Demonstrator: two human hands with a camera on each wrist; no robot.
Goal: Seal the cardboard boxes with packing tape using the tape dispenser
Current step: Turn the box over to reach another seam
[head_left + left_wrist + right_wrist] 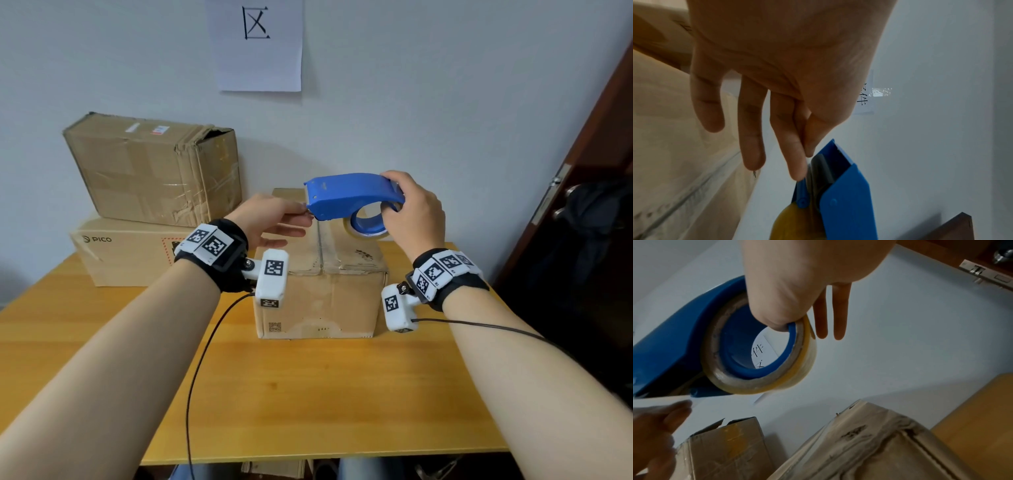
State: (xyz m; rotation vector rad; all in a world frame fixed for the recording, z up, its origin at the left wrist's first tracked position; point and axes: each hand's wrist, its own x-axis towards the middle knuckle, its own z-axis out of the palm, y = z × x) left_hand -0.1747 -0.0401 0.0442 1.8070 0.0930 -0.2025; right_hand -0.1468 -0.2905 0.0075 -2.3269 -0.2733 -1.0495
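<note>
My right hand (394, 202) grips the blue tape dispenser (346, 197) above a closed cardboard box (322, 274). Its fingers lie over the top and its thumb hooks into the core of the tape roll (764, 379). My left hand (301, 214) pinches the free end of the tape (659, 400) between thumb and forefinger at the dispenser's mouth (824, 164), while its other fingers stay straight. The dispenser hangs over the far end of the box's centre seam (320, 246), clear of the box top. In the right wrist view the box top (869, 451) shows old wrinkled tape.
The box stands on a wooden table (308, 394). At the back left, a worn taped box (154, 171) lies on a PICO carton (126, 253). A paper sheet (255, 44) hangs on the wall. A dark door (582, 205) stands at the right. Wrist-camera cables trail over the table.
</note>
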